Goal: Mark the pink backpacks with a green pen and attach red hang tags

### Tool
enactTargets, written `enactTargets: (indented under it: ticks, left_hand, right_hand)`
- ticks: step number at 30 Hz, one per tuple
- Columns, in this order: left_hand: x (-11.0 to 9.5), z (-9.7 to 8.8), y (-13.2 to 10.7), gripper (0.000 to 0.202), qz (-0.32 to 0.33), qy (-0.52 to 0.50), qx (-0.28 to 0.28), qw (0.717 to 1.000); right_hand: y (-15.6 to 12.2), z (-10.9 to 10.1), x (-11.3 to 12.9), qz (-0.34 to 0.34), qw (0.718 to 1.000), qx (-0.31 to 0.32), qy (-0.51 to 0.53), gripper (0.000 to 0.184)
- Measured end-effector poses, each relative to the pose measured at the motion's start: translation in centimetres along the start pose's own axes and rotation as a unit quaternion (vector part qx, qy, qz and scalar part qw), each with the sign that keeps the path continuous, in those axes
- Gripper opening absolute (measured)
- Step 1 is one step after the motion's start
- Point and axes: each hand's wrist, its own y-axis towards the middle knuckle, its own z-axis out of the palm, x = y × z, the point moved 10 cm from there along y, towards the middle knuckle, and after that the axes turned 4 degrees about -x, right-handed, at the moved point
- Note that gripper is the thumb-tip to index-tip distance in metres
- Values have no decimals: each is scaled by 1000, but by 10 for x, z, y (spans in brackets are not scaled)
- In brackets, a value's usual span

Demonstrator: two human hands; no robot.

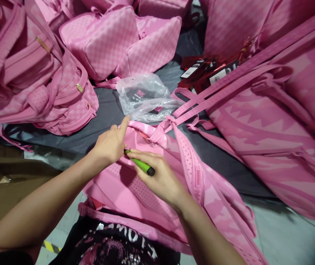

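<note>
A pink backpack (174, 154) with camouflage patches and perforated lining lies opened out before me, against my front. My left hand (112, 141) is closed on its upper edge, index finger stretched forward along the fabric. Between the fingers of my right hand (161, 178) is a slim green pen-like tool (140, 165) with a black butt end. Its tip reaches the fabric beside my left fingers and is mostly hidden there. A small red label (145, 137) shows inside the bag, near the top strap.
A clear plastic bag (146, 97) with small pink pieces lies beyond the backpack. Checkered pink bags (113, 40) crowd the left and back of the dark table (102, 106). Black and red tags (201, 71) lie at the right, beside large camouflage bags (270, 121). A cardboard box (16, 191) stands lower left.
</note>
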Motion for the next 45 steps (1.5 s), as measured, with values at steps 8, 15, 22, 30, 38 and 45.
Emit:
enactTargets:
  ticks: [8, 15, 22, 30, 38, 45]
  left_hand:
    - [0, -1, -1, 87, 3, 2, -5, 1000]
    - [0, -2, -3, 86, 5, -9, -6, 1000]
    - [-4, -8, -8, 86, 25, -11, -16, 999]
    - [-35, -34, -23, 88, 140, 49, -152, 977]
    - [-117, -18, -22, 100, 417, 48, -178, 890]
    - [-116, -4, -13, 104, 416, 54, -215, 882]
  right_hand:
    - [4, 0, 1, 5, 1000, 7, -25, 35]
    - [-4, -8, 1, 9, 997, 3, -76, 32]
    - [-34, -54, -2, -10, 992, -9, -127, 32]
    - [-27, -47, -8, 43, 997, 45, -54, 31]
    - [-38, -50, -11, 11, 996, 75, -35, 29]
    - [-33, -58, -10, 8, 985, 84, -152, 33]
